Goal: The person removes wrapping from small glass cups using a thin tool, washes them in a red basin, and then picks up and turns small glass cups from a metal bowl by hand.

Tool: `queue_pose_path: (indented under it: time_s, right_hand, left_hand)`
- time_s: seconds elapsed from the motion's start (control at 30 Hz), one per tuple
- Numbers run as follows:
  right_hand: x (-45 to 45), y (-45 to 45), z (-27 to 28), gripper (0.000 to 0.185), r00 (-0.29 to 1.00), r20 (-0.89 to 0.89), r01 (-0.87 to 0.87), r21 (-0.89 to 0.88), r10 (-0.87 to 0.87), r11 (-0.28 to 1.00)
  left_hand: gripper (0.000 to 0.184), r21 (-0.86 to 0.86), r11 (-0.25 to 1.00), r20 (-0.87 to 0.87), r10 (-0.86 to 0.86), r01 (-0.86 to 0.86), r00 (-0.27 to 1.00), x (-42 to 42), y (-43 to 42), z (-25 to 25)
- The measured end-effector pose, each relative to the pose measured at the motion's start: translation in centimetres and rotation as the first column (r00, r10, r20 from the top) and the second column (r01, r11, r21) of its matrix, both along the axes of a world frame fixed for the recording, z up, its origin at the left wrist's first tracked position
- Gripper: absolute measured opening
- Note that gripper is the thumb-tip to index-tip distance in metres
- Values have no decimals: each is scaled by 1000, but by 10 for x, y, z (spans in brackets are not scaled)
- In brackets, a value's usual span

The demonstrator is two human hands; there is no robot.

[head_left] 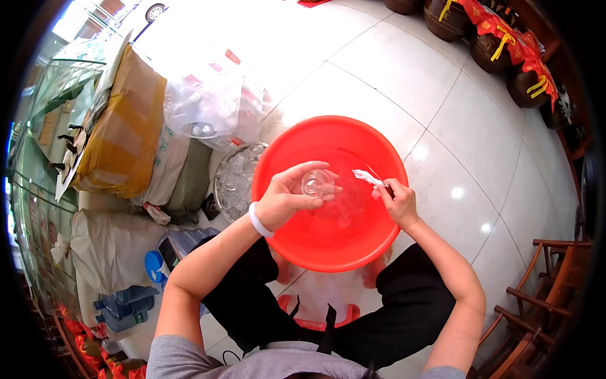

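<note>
Over a large red basin (300,136), my left hand (284,197) holds a small clear glass cup (314,183) by its sides. Its round rim or base faces up towards me; which one I cannot tell. My right hand (399,201) pinches a thin dark stick-like tool with a crumpled white cloth or tissue (366,177) at its tip. The tool's exact kind is hidden by the fingers. That white tip is a short way right of the cup, apart from it. Faint clear shapes show at the bottom of the basin.
Left of the basin a round tray (237,183) holds several clear glasses. Beyond it are a plastic bag (208,104) and a taped cardboard box (129,126). Dark jars with red covers (505,44) line the far right. A wooden chair (536,309) is at lower right.
</note>
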State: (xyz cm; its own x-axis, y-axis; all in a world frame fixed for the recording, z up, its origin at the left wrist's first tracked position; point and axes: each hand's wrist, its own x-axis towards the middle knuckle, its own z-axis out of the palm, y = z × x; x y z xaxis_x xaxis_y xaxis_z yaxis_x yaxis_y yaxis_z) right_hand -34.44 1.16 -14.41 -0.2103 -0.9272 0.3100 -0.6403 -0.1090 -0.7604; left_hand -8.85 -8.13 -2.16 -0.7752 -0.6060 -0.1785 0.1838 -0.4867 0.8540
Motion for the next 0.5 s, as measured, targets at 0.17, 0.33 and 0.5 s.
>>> queue_pose_path:
  time_s: [0.17,0.33,0.5]
  right_hand:
    - [0,0,-3,13,1000,-21,11,-9,-11,1000]
    - [0,-1,-4,13,1000,7,9,-8,-9,1000]
    - [0,0,-1,13,1000,-1,6,9,-6,1000]
  left_hand:
    - [59,185,983,-87,8,8,996,1,-1,3]
    - [58,333,941,-153,0,52,988,1,-3,-2]
    - [59,183,983,-69,-10,22,998,-1,1,-1]
